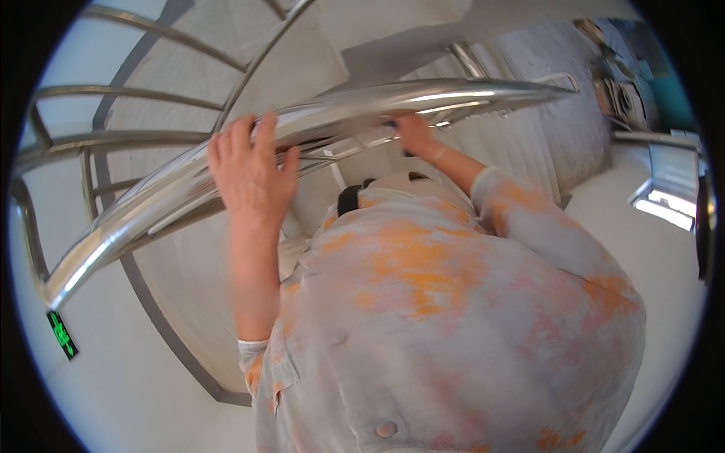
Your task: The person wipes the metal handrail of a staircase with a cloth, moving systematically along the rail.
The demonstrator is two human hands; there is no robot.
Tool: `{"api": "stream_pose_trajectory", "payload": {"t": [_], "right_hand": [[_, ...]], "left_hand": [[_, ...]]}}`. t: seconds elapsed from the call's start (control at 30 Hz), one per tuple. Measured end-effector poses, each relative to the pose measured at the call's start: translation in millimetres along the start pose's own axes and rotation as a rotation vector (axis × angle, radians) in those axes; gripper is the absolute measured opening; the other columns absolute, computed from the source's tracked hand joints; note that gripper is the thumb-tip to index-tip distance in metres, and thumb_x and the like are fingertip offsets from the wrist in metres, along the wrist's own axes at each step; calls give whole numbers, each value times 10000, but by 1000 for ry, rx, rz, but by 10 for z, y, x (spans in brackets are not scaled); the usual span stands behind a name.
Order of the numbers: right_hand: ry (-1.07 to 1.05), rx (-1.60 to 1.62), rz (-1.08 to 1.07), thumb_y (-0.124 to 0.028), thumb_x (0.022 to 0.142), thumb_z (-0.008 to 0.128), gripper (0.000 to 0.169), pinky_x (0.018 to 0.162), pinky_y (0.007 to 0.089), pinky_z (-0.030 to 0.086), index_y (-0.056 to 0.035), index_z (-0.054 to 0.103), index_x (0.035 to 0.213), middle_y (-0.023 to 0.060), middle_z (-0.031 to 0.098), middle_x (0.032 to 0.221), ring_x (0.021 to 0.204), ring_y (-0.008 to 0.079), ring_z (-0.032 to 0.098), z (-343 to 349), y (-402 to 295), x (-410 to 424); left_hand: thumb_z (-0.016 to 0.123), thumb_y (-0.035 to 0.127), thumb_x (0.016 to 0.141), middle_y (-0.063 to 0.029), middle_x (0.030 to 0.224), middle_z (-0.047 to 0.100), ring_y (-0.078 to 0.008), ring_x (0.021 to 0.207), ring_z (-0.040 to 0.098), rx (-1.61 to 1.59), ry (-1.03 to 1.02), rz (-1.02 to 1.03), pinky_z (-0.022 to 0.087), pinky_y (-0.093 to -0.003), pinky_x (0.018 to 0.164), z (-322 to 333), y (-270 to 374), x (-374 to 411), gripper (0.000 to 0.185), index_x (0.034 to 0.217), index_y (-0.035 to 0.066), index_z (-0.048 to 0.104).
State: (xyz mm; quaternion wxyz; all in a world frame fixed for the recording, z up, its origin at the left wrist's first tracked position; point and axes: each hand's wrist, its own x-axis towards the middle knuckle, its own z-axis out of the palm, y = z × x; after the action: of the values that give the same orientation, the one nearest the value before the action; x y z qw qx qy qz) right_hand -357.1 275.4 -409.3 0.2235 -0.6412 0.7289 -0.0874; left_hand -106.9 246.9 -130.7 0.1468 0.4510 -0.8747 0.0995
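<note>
A polished metal handrail (170,164) of a staircase runs across the view in front of me. My left hand (252,164) lies against it, fingers spread over the tube and thumb apart, with nothing seen between them. Farther right, my right hand (414,135) is closed by the rail's underside around a small dark object (389,123); blur and the fingers hide what it is. A bracelet circles the right wrist. Below both arms shows my light shirt (419,283) with orange and pink patches.
Metal balustrade bars (164,96) branch off at upper left. Steps (510,141) lie beyond the rail at right. A lit green exit sign (62,335) is on the left wall. Assorted items (623,102) stand at far right, above a bright window (665,206).
</note>
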Motion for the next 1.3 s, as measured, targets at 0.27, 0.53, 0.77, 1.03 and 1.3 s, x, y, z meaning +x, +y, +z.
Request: {"api": "stream_pose_trajectory", "payload": {"t": [0.27, 0.53, 0.77, 1.03, 1.3], "right_hand": [[144, 124, -36, -129, 770, 547, 301, 809, 503, 477, -26, 574, 1051, 234, 606, 1013, 939, 410, 587, -26, 239, 7], [23, 109, -657, -228, 800, 580, 426, 880, 481, 456, -66, 555, 1193, 227, 581, 1139, 1002, 403, 568, -174, -1452, 92], [-172, 860, -1010, -233, 862, 524, 520, 932, 406, 432, -38, 396, 1326, 177, 502, 1273, 1139, 325, 516, -130, -2700, 44], [508, 505, -1216, -172, 769, 620, 603, 947, 439, 410, -72, 430, 1333, 176, 544, 1213, 1102, 352, 525, -169, -4266, 185], [62, 553, -997, -221, 705, 618, 571, 981, 420, 384, -74, 532, 1250, 224, 559, 1192, 1110, 392, 501, -381, -4522, 326]], "left_hand": [[738, 178, 643, -120, 1057, 540, -299, 1055, 503, -88, 63, -46, 322, -503, 999, 129, -40, -106, 484, 1094, 83, 591], [724, 136, 606, -146, 1084, 536, -314, 1054, 513, -203, 156, 19, 334, -496, 994, 306, -85, -176, 493, 1075, 70, 586], [672, 1, 620, -188, 1187, 516, -344, 1086, 521, -429, 509, -72, 417, -438, 941, -140, -447, -525, 486, 1101, 36, 605], [587, -17, 802, -96, 1170, 516, -194, 1056, 531, -749, 982, -698, 428, -338, 915, -596, -1141, -1024, 394, 1190, 32, 541], [576, 18, 838, -119, 1253, 469, -202, 1100, 514, -811, 1019, -865, 457, -314, 871, -730, -1570, -1357, 501, 1310, -13, 409]]}}
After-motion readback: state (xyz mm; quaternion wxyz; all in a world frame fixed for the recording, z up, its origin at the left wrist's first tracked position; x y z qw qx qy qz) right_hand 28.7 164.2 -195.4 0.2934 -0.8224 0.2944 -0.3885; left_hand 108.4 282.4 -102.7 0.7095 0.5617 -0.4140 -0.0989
